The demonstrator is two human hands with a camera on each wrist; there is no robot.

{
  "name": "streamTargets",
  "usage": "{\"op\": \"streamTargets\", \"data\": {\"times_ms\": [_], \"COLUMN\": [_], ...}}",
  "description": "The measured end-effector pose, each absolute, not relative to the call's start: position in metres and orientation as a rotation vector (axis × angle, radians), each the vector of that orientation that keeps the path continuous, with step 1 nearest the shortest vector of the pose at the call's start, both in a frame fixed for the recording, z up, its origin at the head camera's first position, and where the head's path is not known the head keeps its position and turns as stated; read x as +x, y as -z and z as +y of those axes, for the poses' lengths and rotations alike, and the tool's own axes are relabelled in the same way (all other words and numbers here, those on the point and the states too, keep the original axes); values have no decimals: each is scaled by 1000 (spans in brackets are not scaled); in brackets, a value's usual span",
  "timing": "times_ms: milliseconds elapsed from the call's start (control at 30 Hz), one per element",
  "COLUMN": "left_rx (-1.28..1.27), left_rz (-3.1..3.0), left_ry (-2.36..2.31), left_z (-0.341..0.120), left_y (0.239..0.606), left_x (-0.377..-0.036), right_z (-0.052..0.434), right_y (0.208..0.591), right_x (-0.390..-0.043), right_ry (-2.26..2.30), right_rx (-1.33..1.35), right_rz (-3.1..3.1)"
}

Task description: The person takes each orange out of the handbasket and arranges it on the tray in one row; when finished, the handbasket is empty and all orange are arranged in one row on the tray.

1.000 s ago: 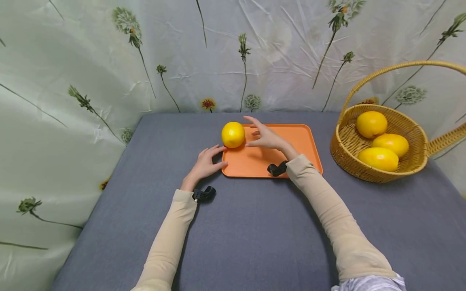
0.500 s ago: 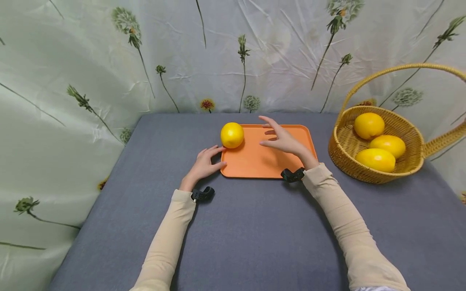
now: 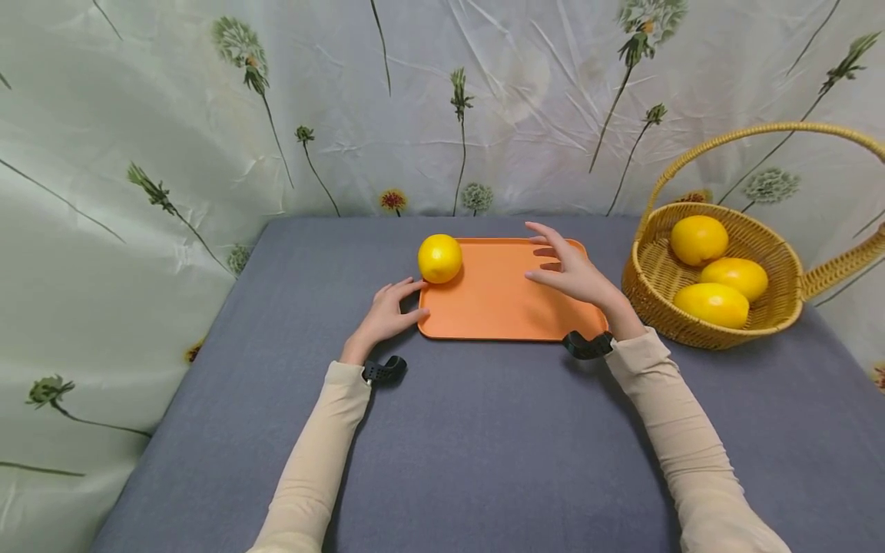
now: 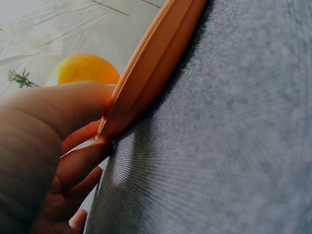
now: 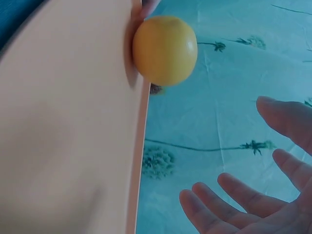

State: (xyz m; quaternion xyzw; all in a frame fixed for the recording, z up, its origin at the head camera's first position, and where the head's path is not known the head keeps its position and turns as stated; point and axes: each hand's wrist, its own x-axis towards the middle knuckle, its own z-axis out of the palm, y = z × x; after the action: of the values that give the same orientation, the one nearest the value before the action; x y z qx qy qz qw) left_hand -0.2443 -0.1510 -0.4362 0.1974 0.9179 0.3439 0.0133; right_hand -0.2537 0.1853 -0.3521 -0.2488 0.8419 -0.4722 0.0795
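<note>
Right hand (image 3: 577,274) — shifted rightward across tray (image 3: 498,311), farther from fruit (image 3: 439,259), nearer basket (image 3: 646,299). Fingers parted, nothing held; hand raised above tray's right part.
Fruit — on tray's far-left corner, free of right hand; its placing seems done.
Three fruits (image 3: 710,305) — inside basket, right of tray.
Left hand (image 3: 387,311) — unmoved, low over table (image 3: 484,438), fingers loosely spread, thumb and index touching tray's left edge; contact with fruit unclear.

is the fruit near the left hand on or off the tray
On. The fruit sits at the far left corner of the tray; the right wrist view shows it against the surface.
</note>
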Motion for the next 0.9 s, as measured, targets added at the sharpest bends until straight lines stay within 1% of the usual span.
{"op": "streamTargets", "data": {"times_ms": [233,633,900], "left_rx": [606,600,602], "left_rz": [2857,2847,2858], "left_ry": [-1064,-1062,-1075], "left_z": [-151,-152,-152], "left_y": [438,439,438], "left_x": [-244,-244,-246], "right_z": [207,231,257], "right_y": [356,354,343], "right_x": [-243,-225,-208], "right_ry": [1406,1395,1339], "right_rx": [-722,-680,-658], "right_rz": [2612,2686,2809]}}
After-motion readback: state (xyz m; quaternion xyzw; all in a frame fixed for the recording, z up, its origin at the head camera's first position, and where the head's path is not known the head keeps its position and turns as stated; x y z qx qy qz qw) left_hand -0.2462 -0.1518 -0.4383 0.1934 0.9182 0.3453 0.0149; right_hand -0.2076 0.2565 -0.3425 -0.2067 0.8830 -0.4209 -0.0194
